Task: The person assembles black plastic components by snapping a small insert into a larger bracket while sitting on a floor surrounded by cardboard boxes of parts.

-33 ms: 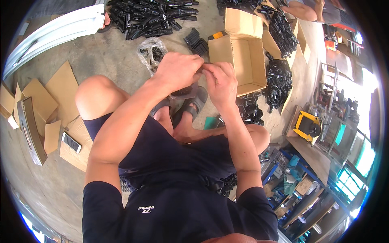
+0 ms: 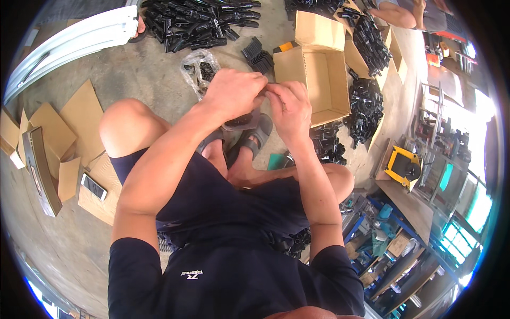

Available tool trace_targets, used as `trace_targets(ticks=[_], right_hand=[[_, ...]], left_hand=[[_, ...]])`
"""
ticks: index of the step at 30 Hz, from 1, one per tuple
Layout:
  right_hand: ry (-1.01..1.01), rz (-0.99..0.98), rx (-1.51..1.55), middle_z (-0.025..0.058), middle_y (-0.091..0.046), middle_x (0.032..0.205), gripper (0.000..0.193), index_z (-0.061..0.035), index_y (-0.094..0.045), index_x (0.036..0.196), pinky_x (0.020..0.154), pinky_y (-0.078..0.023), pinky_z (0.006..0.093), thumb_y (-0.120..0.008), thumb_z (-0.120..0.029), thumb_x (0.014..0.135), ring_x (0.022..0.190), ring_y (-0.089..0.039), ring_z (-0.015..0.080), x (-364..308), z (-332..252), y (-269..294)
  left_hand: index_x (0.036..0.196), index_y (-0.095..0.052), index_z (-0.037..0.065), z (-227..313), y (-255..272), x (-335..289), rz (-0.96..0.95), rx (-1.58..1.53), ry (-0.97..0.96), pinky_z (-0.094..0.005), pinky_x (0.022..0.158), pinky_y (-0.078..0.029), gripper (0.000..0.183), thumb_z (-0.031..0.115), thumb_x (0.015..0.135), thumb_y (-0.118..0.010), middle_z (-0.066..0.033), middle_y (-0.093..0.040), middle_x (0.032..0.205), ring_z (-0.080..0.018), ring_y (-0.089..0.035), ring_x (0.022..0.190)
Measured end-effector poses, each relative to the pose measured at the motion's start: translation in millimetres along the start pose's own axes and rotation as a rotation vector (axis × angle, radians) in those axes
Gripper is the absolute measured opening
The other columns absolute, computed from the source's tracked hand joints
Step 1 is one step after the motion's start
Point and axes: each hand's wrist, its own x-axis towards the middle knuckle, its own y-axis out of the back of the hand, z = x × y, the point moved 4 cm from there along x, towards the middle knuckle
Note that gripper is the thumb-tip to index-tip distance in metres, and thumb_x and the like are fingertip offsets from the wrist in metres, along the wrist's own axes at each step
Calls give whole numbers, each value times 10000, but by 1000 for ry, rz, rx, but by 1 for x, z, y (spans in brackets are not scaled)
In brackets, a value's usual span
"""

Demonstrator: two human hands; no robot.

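Observation:
My left hand (image 2: 237, 94) and my right hand (image 2: 290, 106) meet fingertip to fingertip in front of me, above my feet. Both are closed in a pinch. A sliver of something dark shows between the fingers, too small and too covered to name. Just beyond my left hand lies a clear plastic bag (image 2: 187, 65) of small dark parts. A tub of dark bits (image 2: 237, 123) sits below the hands, partly hidden by my left wrist. To the right of my right hand stands an open cardboard box (image 2: 329, 80).
Black parts lie in a big pile (image 2: 194, 24) at the far left, with a neat stack (image 2: 257, 56) closer in. More heaps (image 2: 364, 109) are right of the box. Flattened cardboard (image 2: 85, 114) and a phone (image 2: 94, 187) lie left. Another person's leg (image 2: 396, 15) shows far right.

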Motion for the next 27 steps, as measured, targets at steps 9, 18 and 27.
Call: trace_targets(ticks=[9, 18, 27], right_hand=[[-124, -28, 38, 107, -668, 982, 237, -51, -736, 1064, 784, -536, 391, -757, -28, 829, 893, -638, 303, 3, 1, 5], [-548, -43, 1372, 57, -687, 1185, 515, 4, -571, 1411, 850, -548, 269, -720, 7, 918, 997, -649, 124, -24, 45, -10], [-549, -23, 1191, 51, -688, 1131, 401, 31, -617, 1313, 863, -523, 253, -736, -43, 937, 993, -640, 107, -10, 32, 9]], left_hand=[[948, -692, 97, -3, 3, 0, 13, -8, 35, -426, 743, -585, 195, 254, 838, -728, -58, -732, 933, -283, -728, 877], [1106, -760, 129, -1, 23, 4, -88, -644, 236, -407, 724, -555, 365, 339, 808, -774, -114, -751, 861, -312, -709, 775], [1285, -662, 6, 7, 23, 4, -40, -1066, 190, -298, 878, -547, 418, 70, 885, -765, -94, -734, 1133, -142, -677, 985]])
